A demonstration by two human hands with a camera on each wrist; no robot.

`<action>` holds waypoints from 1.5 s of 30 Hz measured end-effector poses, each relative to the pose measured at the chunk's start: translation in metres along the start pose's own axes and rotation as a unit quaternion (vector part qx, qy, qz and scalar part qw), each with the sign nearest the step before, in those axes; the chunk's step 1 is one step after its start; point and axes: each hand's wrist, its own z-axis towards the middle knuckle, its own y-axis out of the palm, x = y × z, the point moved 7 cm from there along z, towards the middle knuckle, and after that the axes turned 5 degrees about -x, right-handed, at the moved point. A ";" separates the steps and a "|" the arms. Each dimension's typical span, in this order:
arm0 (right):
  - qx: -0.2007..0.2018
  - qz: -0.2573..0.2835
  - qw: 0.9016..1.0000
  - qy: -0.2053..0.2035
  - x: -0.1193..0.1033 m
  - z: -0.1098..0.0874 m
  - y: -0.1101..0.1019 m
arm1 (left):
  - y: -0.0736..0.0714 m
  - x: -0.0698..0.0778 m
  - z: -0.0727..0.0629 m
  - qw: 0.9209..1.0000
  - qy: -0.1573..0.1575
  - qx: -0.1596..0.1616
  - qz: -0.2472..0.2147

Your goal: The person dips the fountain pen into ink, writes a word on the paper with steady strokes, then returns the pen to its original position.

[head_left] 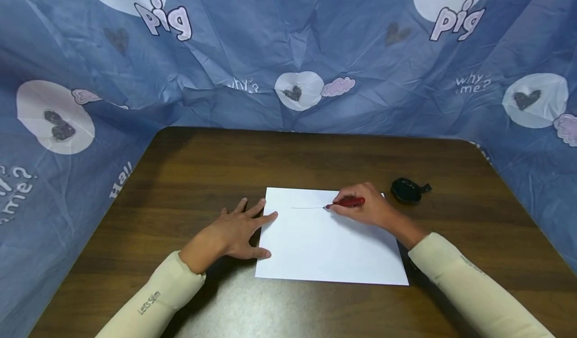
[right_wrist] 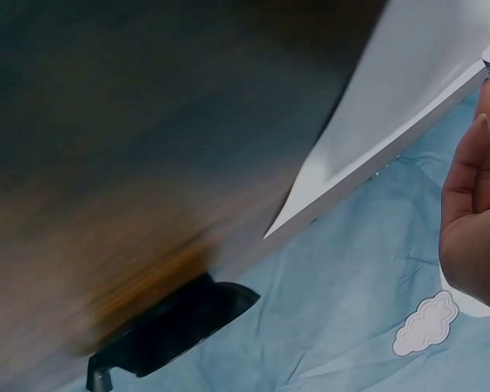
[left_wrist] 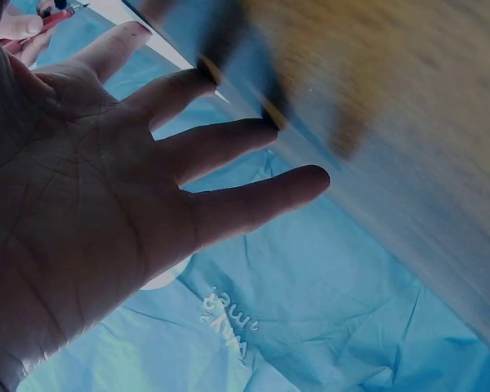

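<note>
A white sheet of paper [head_left: 331, 253] lies on the brown wooden table, with a thin dark line [head_left: 306, 208] drawn near its top. My right hand [head_left: 367, 205] pinches a red pen [head_left: 352, 202], whose tip meets the right end of that line. In the right wrist view, part of the right hand [right_wrist: 478, 196] and the pen's tip [right_wrist: 488, 67] show at the edge. My left hand [head_left: 241, 230] is spread with straight fingers, the fingertips resting on the paper's left edge. The left wrist view shows its palm [left_wrist: 82, 196] and the red pen [left_wrist: 45, 28] behind it.
A small black round object with a short tab [head_left: 407, 191] lies right of the paper's top corner; in the right wrist view this black object [right_wrist: 175, 327] appears from the side. The wooden table [head_left: 216, 160] ends at a blue printed curtain [head_left: 252, 37] behind and on both sides.
</note>
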 end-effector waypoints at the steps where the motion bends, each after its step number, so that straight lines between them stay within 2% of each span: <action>1: 0.001 0.000 1.000 0.000 0.001 -0.001 -0.001 | 0.000 0.000 0.000 1.000 0.000 0.000 0.000; 11: 0.007 0.013 1.000 0.015 0.009 -0.014 -0.009 | 0.000 0.001 -0.001 1.000 0.005 -0.001 -0.007; 23: 0.027 -0.006 0.999 0.021 0.017 -0.029 -0.022 | 0.000 -0.001 -0.001 1.000 0.003 -0.001 -0.006; 33: 0.025 -0.009 0.999 0.030 0.026 -0.040 -0.035 | -0.001 -0.002 0.000 1.000 0.009 -0.003 -0.005; 39: 0.023 -0.016 0.999 0.036 0.029 -0.040 -0.040 | -0.004 -0.002 0.000 1.000 0.005 -0.002 -0.002; 42: 0.019 -0.004 0.999 0.042 0.030 -0.040 -0.041 | -0.002 -0.002 -0.001 1.000 0.002 -0.006 -0.004; 45: 0.037 0.042 0.997 0.054 0.033 -0.042 -0.045 | -0.001 -0.002 -0.001 1.000 0.001 -0.009 -0.007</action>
